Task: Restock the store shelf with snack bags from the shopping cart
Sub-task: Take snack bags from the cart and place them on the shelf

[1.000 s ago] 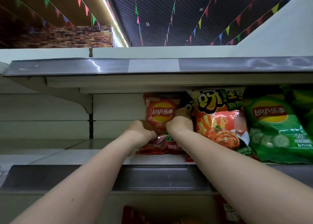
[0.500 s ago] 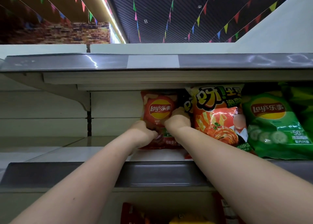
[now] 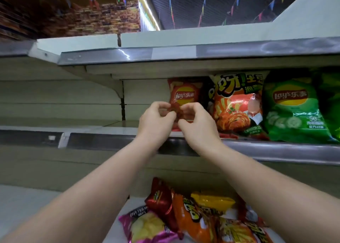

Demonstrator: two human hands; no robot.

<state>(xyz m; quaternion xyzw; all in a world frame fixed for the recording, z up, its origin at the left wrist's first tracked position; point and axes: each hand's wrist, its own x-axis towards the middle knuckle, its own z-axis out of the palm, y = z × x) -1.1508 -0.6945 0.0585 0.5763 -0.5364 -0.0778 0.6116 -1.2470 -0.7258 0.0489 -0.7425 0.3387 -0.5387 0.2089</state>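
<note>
A small red Lay's bag point(image 3: 184, 94) stands upright on the shelf point(image 3: 101, 141), at the left end of a row of bags. My left hand point(image 3: 156, 121) and right hand point(image 3: 196, 125) hover side by side just in front of its lower half. Their fingers are loosely curled, with the thumbs apart from them, and hold nothing. The hands hide the bottom of the bag. To its right stand an orange-red bag point(image 3: 237, 105) and a green Lay's bag point(image 3: 290, 110).
The shelf left of the red bag is bare. An upper shelf point(image 3: 128, 56) overhangs closely. Below, on a white surface, lie several bags: purple point(image 3: 149, 226), dark red point(image 3: 161, 200), orange point(image 3: 191, 222) and yellow point(image 3: 211, 200).
Both hands have let go of the red Lay's bag and drawn back toward me. The view has tipped down, showing the bags below.
</note>
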